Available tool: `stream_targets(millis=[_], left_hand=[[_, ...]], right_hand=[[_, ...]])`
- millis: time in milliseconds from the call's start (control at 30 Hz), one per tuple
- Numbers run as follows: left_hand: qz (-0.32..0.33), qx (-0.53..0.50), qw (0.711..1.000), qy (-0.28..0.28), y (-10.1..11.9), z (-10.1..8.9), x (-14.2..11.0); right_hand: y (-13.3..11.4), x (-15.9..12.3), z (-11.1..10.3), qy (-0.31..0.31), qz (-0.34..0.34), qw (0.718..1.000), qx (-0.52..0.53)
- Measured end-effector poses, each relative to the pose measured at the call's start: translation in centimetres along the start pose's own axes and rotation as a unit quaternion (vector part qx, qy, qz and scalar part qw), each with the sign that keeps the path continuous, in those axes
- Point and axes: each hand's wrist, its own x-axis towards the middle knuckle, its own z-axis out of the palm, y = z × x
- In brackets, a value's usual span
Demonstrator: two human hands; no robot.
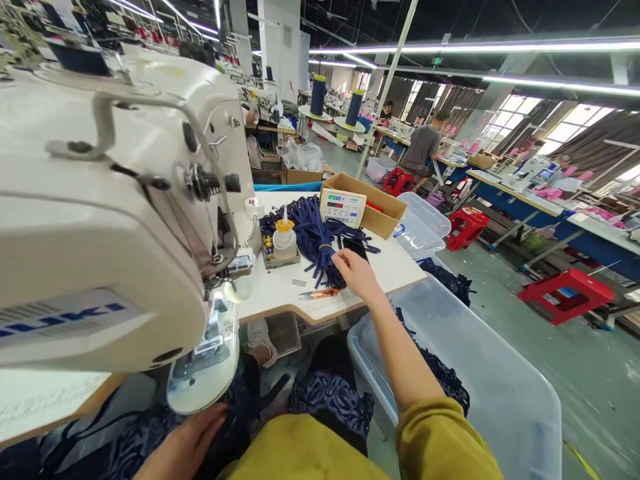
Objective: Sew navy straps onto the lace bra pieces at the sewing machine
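My right hand [353, 272] reaches over the white table to a bundle of navy fabric straps [313, 230], tied round the middle with a yellowish band. Its fingers are pinched together at the tied part of the bundle. Low at the left, my left hand [193, 437] is closed on a navy patterned garment [233, 427] beside the sewing machine's bed [203, 387]; its fingertips are partly hidden in the cloth. Orange-handled thread snips [323, 293] lie just below the straps. A dark phone [356, 250] is partly covered by straps next to my right hand.
The large white sewing machine [100, 240] fills the left side. On the table stand an oil bottle [285, 239] in a small tray, a control panel [343, 208] and a cardboard box [387, 217]. A clear plastic bin [500, 373] holding navy pieces is at the right.
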Motion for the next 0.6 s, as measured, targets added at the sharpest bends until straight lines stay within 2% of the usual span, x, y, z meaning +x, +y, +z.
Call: stream_targets(millis=[133, 233, 333, 433, 500, 600], left_hand=[[0.148, -0.11, 0.982, -0.034, 7.2, -0.3, 5.3], [0.191, -0.155, 0.969, 0.011, 12.2, -1.3, 9.4], [0.168, -0.193, 0.96, 0.116, 16.2, -1.6, 13.8], [0.135, -0.216, 0.945, 0.204, 19.1, -1.2, 18.7], [0.121, -0.217, 0.941, 0.232, 20.2, -0.8, 22.0], [0.116, -0.19, 0.951, 0.216, 20.7, -0.7, 26.0]], right_hand=[[0.3, 5.0, 1.5, 0.013, 0.018, 0.999, -0.043], [0.6, 6.7, 2.2, 0.027, 0.006, 0.998, -0.053], [1.0, 7.1, 1.5, 0.047, -0.019, 0.998, -0.043], [1.3, 6.4, 1.0, 0.033, -0.047, 0.998, -0.022], [1.7, 5.5, 1.4, 0.011, -0.065, 0.998, -0.005], [2.7, 4.1, 2.1, -0.022, -0.087, 0.996, 0.024]])
